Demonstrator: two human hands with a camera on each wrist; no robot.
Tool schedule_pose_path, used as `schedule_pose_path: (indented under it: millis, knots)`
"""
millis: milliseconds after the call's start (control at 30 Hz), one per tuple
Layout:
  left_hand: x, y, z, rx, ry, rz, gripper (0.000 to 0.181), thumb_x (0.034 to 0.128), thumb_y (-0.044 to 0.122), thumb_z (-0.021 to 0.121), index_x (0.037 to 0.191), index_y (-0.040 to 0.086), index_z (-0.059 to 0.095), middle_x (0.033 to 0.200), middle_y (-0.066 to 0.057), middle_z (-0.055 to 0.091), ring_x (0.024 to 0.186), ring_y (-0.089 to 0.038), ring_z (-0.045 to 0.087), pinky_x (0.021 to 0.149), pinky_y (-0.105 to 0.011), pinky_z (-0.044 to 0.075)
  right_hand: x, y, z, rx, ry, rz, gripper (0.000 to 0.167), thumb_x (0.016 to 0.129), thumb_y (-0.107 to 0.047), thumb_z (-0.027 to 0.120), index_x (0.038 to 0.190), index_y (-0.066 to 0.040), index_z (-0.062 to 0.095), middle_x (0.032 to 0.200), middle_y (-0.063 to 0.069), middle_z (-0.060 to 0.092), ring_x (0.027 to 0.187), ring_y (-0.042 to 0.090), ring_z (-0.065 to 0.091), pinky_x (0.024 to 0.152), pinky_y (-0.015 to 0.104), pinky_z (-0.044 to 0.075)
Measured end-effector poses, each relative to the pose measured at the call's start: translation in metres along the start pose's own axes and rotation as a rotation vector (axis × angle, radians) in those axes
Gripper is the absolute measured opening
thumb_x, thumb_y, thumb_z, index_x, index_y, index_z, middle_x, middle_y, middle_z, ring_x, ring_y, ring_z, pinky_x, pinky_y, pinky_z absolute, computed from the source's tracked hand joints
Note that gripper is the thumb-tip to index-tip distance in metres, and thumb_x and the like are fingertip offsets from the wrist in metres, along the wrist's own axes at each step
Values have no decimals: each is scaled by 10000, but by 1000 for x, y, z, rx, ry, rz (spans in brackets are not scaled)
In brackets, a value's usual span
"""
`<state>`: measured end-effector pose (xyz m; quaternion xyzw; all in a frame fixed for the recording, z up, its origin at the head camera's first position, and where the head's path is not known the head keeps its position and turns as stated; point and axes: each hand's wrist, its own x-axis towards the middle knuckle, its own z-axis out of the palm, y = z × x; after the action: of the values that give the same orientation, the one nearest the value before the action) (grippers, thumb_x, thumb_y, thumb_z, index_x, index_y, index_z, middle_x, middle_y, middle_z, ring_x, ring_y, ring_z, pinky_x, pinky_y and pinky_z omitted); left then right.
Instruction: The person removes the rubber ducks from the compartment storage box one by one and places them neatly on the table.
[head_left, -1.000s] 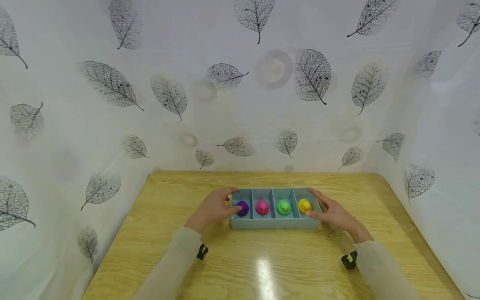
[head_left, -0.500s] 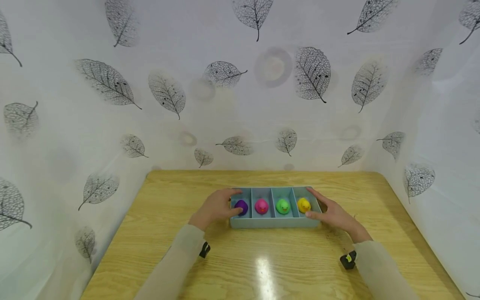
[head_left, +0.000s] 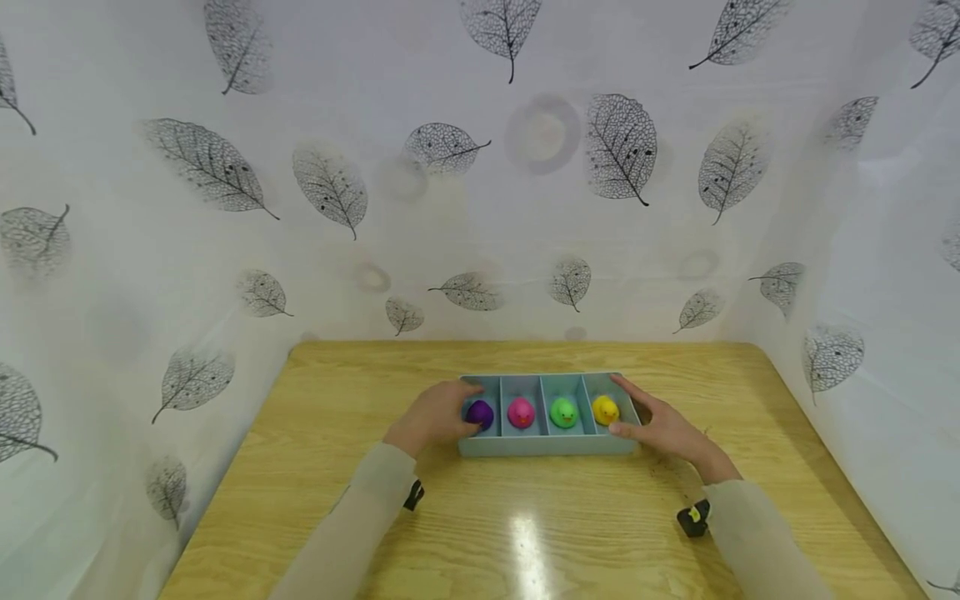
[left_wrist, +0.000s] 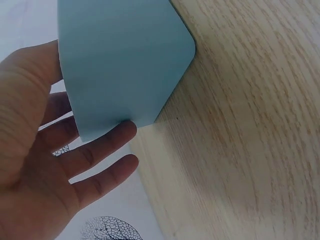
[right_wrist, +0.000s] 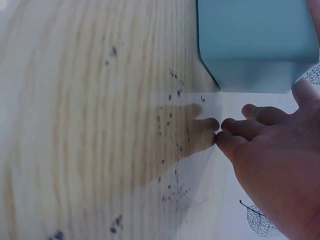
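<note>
In the head view a pale blue-grey box with several compartments lies on the table, one rubber duck in each. The purple duck is at the left end, then a pink duck, a green duck and a yellow duck. My left hand reaches over the box's left end, thumb and index finger spread around the purple duck; whether they touch it is unclear. At the right end my right hand holds the box between thumb and index finger. In the right wrist view its other fingers spread below the box.
The wooden table has rounded far corners. White leaf-printed cloth surrounds it at the back and both sides. Small dark specks mark the wood near the right hand. Each wrist wears a black device.
The left hand has moved slightly right, farther over the box's end. Its thumb has slid toward the near wall, uncovering more of the purple duck. Right hand and box stay put.
</note>
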<state>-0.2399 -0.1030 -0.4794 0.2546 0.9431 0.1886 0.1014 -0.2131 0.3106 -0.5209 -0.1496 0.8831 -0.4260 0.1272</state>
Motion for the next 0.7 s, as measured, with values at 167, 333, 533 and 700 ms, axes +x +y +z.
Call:
schedule_pose_path:
  millis: [167,333,533,700]
  knots:
    - [4,1,0,29,-27,-37,659,863,236,873,1432,16,622,1428,-151,670,1333,-351,629,1156,-486,493,1,1,0,-4,4,2,894,994,-335,742,1699,-309,193,1759,214,144,1567,568,172,1187,780,254]
    - [8,2,0,40,-44,-47,647,853,217,884,1413,9,636,1412,-160,678,1316,-345,640,1146,-477,505,1,0,0,-4,10,10,893,982,-349,754,1695,-306,218,1752,226,159,1566,568,179,1186,789,239]
    - [10,5,0,31,-66,-65,631,856,208,882,1401,-1,644,1384,-175,691,1285,-343,658,1129,-475,520,2,2,1,-3,18,23,893,973,-355,763,1692,-302,236,1747,234,173,1567,568,176,1186,797,222]
    - [10,7,0,74,-67,-58,541,856,213,882,1323,17,691,1250,-138,747,1149,-290,708,1047,-445,573,3,3,1,3,18,18,892,974,-344,764,1692,-304,236,1750,228,167,1568,570,171,1186,798,218]
